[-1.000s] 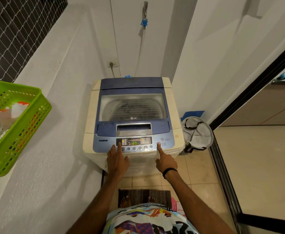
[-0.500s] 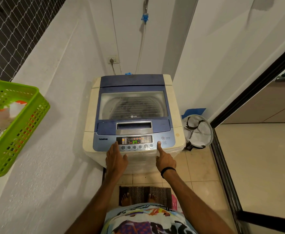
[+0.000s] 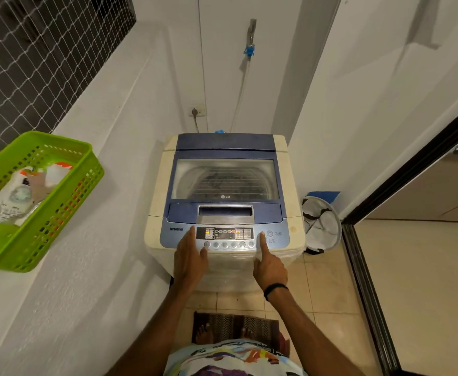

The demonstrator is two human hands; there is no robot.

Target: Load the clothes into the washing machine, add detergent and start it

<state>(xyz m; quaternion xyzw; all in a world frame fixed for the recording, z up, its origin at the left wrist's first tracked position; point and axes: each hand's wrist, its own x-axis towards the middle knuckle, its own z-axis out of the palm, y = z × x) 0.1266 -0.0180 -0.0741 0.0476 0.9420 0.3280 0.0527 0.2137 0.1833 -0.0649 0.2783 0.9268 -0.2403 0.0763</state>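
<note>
The cream and blue top-loading washing machine (image 3: 156,191) stood against the back wall with its clear lid down, and dark clothes (image 3: 223,180) showed dimly through the window, inside the drum. On its blue control panel (image 3: 283,237) the green digits lit half a second before were no longer readable; only small orange and red marks glowed on the display. I judged that as a setting registering, or the cycle starting, though the blur made this uncertain.

The right hand (image 3: 270,270) had barely shifted: index finger straight, its tip on the panel at the start/pause button, the other fingers curled and holding nothing. The left hand (image 3: 188,260) stayed flat on the panel's left side, fingers straight and together, thumb by the leftmost round button, gripping nothing.

With the lid shut and the load in, loading looked finished; whether detergent went in could not be told.

A bright green slotted plastic basket (image 3: 92,164) of white packets sat on the left ledge, well apart. A white mesh hamper (image 3: 321,226) stood on the tiles just beside the machine's right.
</note>
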